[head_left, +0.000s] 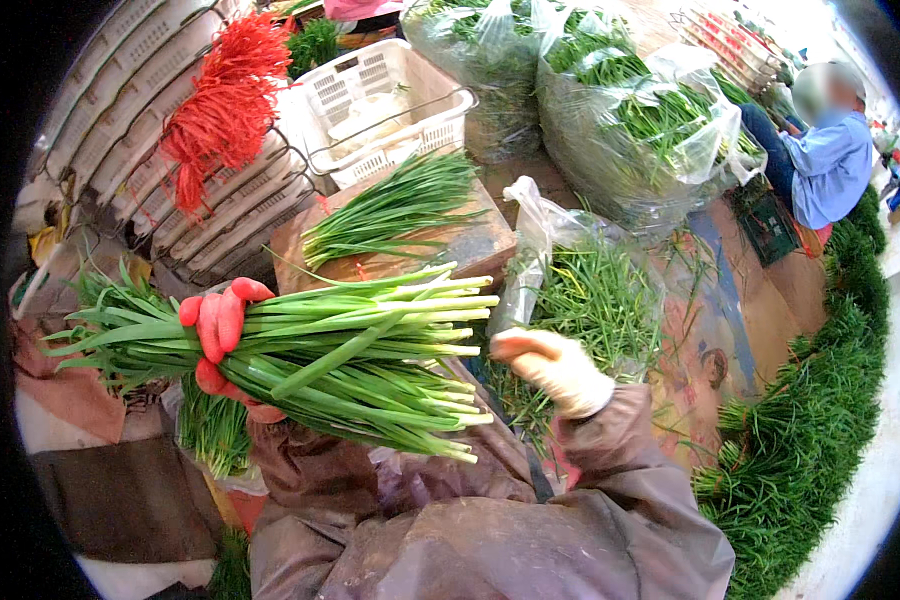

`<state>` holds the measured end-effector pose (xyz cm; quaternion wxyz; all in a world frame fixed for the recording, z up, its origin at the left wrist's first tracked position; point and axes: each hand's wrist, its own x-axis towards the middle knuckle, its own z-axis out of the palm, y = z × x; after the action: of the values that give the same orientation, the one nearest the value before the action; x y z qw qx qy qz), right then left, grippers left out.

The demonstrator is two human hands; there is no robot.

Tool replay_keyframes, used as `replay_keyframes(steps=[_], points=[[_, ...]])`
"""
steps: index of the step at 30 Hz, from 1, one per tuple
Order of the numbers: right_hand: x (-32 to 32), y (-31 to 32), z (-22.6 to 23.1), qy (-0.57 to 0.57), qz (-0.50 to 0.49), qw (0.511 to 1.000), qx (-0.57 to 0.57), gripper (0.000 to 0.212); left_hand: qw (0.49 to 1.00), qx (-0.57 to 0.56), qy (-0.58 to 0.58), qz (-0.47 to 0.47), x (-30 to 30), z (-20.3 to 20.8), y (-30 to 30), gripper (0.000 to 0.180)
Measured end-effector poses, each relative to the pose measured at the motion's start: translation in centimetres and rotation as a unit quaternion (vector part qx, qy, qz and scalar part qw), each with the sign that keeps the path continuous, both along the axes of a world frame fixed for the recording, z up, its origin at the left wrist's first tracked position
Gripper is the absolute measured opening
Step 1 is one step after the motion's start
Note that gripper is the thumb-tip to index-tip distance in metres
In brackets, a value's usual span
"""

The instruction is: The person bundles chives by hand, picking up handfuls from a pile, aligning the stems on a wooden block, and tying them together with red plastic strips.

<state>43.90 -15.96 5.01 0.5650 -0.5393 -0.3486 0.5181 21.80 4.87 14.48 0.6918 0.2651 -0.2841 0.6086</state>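
Note:
My left hand (220, 325), in a red glove, is closed round a big bunch of garlic chives (370, 350). The leaf tips point left and the pale stem ends point right. Just beyond those stem ends is my right hand (552, 370), in a whitish glove with a reddish fingertip area. Its fingers are stretched toward the bunch, slightly blurred, and not touching it. Behind the held bunch, a smaller bunch of chives (395, 210) lies on a wooden block (475, 235).
Stacked white crates (120, 130) stand at the left, with red ties (232, 110) hanging over them. A white basket (440, 115) is behind the block. Bulging plastic bags (610, 170) hold greens. Loose chives (595, 310) lie at the right, beside a long row of bundles (800, 470). A person (830, 160) sits farther off.

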Motion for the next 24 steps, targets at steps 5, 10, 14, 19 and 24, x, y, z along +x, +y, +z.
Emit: replay_keyframes(steps=[5, 10, 14, 19, 24], points=[[-6.9, 2.9, 2.7, 0.113, 0.033, 0.993, 0.02, 0.021, 0.999, 0.023, 0.049, -0.005, 0.2, 0.0, 0.0, 0.041], [-2.7, 1.8, -0.1, 0.031, -0.086, 0.996, 0.022, 0.017, 0.994, -0.033, 0.076, 0.076, -1.2, -0.5, 0.6, 0.042], [4.0, -0.6, -5.1, -0.054, -0.091, 0.991, -0.082, 0.034, 0.998, -0.031, 0.02, 0.041, -2.0, -1.0, 1.1, 0.041], [-3.1, 3.8, -1.7, 0.048, -0.008, 0.987, 0.155, 0.044, 0.998, -0.043, 0.039, 0.019, -0.2, -1.7, 0.5, 0.04], [-6.2, 6.4, -1.4, 0.329, 0.028, 0.942, 0.066, 0.034, 0.997, -0.012, 0.077, 0.023, -0.1, -1.3, 0.3, 0.041]])
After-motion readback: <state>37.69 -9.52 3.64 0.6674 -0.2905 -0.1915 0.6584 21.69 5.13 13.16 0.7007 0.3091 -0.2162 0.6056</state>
